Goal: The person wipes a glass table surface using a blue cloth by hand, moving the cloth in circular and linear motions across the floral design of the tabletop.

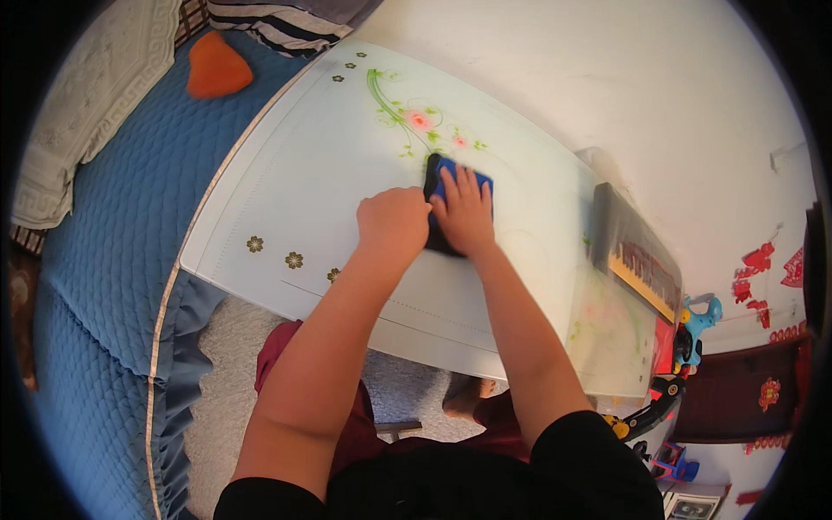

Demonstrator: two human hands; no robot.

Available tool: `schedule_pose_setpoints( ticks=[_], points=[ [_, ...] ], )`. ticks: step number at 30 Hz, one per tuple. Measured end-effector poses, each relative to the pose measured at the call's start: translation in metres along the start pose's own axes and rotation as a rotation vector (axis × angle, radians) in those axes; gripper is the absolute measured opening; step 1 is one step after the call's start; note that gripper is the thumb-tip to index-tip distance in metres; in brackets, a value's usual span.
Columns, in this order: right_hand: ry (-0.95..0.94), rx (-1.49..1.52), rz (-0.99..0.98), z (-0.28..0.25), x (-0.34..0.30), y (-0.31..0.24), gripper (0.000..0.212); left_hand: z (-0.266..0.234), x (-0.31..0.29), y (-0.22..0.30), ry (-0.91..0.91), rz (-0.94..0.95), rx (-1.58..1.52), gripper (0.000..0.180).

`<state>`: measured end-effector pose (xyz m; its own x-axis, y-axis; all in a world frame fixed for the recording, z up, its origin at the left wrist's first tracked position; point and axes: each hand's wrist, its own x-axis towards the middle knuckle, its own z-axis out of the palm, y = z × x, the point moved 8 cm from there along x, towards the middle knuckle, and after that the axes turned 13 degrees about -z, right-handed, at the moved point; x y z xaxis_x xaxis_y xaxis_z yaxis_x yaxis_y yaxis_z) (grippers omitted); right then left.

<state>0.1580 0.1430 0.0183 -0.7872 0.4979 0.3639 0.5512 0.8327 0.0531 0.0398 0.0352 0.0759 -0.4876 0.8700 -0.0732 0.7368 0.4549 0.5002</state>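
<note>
A folded blue-and-black cloth (445, 240) lies on the glossy white tabletop (303, 165), just below a printed spray of pink flowers. My left hand (394, 221) is closed in a fist at the cloth's left edge, with the thumb side against it. Its curled fingertips are hidden, but it seems to grip that edge. My right hand (466, 212) rests flat on the blue part, fingers stretched out and slightly apart. The palm covers much of the right side of the cloth.
Left of the table is a bed with a blue quilted cover (113, 234), bearing an orange cushion (218, 67). A keyboard instrument (637, 251) stands at the table's right end, near toys (693, 329). A white wall (555, 78) borders the far side.
</note>
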Motion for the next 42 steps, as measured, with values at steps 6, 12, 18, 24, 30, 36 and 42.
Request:
schedule_pose_setpoints(
  ticks=[6,12,18,24,30,36,42],
  points=[
    [-0.107,0.074,-0.038,-0.053,-0.084,-0.071,0.064,0.009,0.0,0.0,0.096,0.049,-0.02,0.019],
    [-0.174,0.156,-0.082,-0.085,-0.139,-0.124,0.067,0.016,-0.005,-0.005,-0.065,-0.011,0.058,0.031],
    [-0.181,0.125,-0.113,-0.084,-0.133,-0.132,0.068,0.015,-0.012,-0.006,-0.031,0.022,0.024,0.032],
    [-0.128,0.137,-0.141,-0.049,-0.066,-0.121,0.068,0.004,-0.003,-0.014,0.04,0.041,0.007,0.032],
    [-0.166,0.052,-0.127,0.006,0.018,-0.086,0.076,-0.002,0.002,-0.014,0.186,0.04,-0.036,0.044],
    [-0.101,0.065,-0.022,0.041,0.097,-0.049,0.066,-0.003,0.002,-0.006,0.221,0.035,-0.03,0.049],
    [-0.192,0.1,0.11,0.048,0.126,-0.015,0.066,0.0,0.004,0.003,0.206,0.08,-0.034,0.049]
  ],
)
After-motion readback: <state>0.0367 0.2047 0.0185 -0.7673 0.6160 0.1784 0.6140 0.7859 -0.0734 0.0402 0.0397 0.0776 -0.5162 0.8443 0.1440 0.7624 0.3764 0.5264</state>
